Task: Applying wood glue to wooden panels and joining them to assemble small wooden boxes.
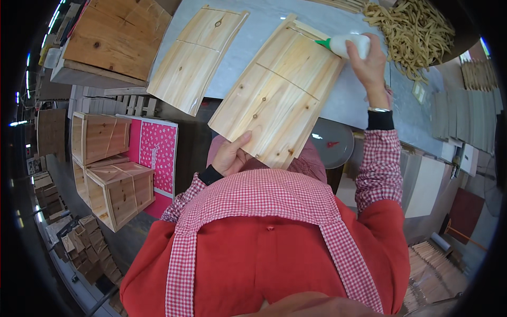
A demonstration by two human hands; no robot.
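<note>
A pale, knotty wooden panel [280, 95] lies tilted in front of me, its far part on the grey-white tabletop [351, 108] and its near end over my lap. My left hand [232, 154] grips the near left edge, thumb on top and fingers underneath. In my right hand [368, 61] is a white squeeze bottle [346, 45] with a green nozzle. The nozzle tip points left, over the panel's far end near a narrow groove. Whether anything is flowing from it is too small to tell. Another wooden panel [198, 58] lies to the left, overhanging the table edge.
Tan strips [414, 34] are heaped at the far right. A wooden box [113, 39] stands at the far left. Tied wooden crates [119, 185] sit lower left beside a pink patterned board [157, 153]. A grey round stool [332, 142] is below the table.
</note>
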